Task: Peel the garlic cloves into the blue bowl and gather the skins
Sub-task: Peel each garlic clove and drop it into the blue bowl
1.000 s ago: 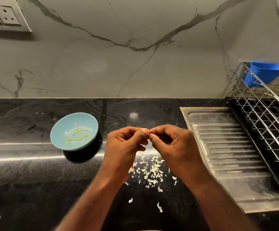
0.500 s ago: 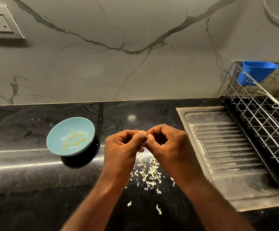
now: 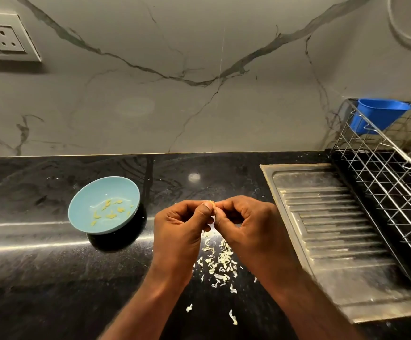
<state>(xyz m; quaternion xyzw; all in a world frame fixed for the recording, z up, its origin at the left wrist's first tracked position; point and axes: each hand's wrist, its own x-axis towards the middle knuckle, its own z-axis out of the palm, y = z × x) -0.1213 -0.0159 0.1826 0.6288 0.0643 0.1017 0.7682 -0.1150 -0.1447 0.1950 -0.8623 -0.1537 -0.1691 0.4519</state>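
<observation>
Head view: my left grip (image 3: 177, 231) and right grip (image 3: 246, 224) meet thumb to thumb above the bench (image 3: 40, 278). Both have their fingers curled, and they pinch one garlic clove (image 3: 211, 203) between them. Only a pale sliver shows at the thumb tips, so I cannot tell how its long axis lies or how much skin it keeps. The blue bowl (image 3: 84, 202) sits left of the pinch and well apart from it, with peeled cloves (image 3: 111, 209) on its floor. My left grip is the nearer to the bowl, so I judge the bare clove should travel leftward in that grip. The skins (image 3: 218, 262) lie scattered on the bench just under my grips, with a few strays on the near side, not yet gathered.
</observation>
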